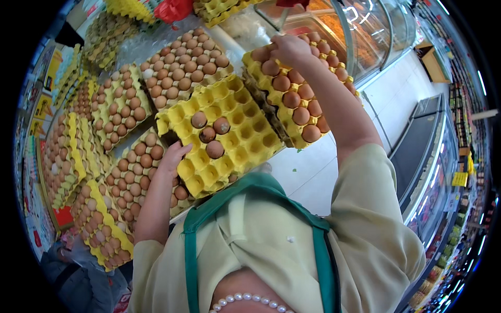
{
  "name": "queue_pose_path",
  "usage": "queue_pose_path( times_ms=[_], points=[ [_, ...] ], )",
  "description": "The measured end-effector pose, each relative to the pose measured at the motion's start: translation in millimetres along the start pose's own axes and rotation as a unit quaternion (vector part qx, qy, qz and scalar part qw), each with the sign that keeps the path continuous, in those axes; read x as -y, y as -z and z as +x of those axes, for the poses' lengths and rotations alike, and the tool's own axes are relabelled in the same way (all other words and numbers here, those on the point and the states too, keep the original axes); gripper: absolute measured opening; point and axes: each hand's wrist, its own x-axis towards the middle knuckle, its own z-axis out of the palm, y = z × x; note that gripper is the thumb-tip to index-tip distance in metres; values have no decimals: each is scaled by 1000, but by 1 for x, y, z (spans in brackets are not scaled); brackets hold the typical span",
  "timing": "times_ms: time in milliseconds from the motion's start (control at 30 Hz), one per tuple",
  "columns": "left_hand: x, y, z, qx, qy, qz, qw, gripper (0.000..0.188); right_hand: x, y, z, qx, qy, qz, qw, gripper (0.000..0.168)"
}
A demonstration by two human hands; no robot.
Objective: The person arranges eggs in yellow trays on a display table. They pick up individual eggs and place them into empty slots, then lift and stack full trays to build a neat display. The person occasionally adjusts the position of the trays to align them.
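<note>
A yellow pulp egg tray [250,129] lies before me with several brown eggs [215,149] in it; most of its cups are bare. Two of these eggs bear pale or dark patches. My left hand [175,157] holds this tray's left edge, thumb on top and the other fingers hidden. To the right, a stack of yellow trays [287,113] carries a top layer of brown eggs [291,99]. My right hand [290,49] reaches down among the eggs at the far side of that stack; its fingertips are partly hidden, so whether an egg is gripped cannot be told.
Filled egg trays [184,64] spread behind and to the left. Stacked trays [109,37] and a red plastic bag [174,9] lie at the back. A glass-fronted food counter [348,35] borders the right stack. Another person's sleeve [78,281] shows at lower left.
</note>
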Motion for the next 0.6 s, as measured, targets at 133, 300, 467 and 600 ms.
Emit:
queue_pose_path(
  times_ms=[133,300,467,600],
  points=[
    [3,5,-1,-7,12,-7,1000,42,15,6,20,98,-32,-87,991,30],
    [-1,1,0,7,20,-15,1000,43,18,11,33,131,10,-141,981,29],
    [4,5,-3,-18,6,-6,1000,43,3,19,36,86,28,-62,994,36],
    [2,3,2,-21,21,3,1000,42,-27,27,38,193,-81,285,935,34]
  ],
)
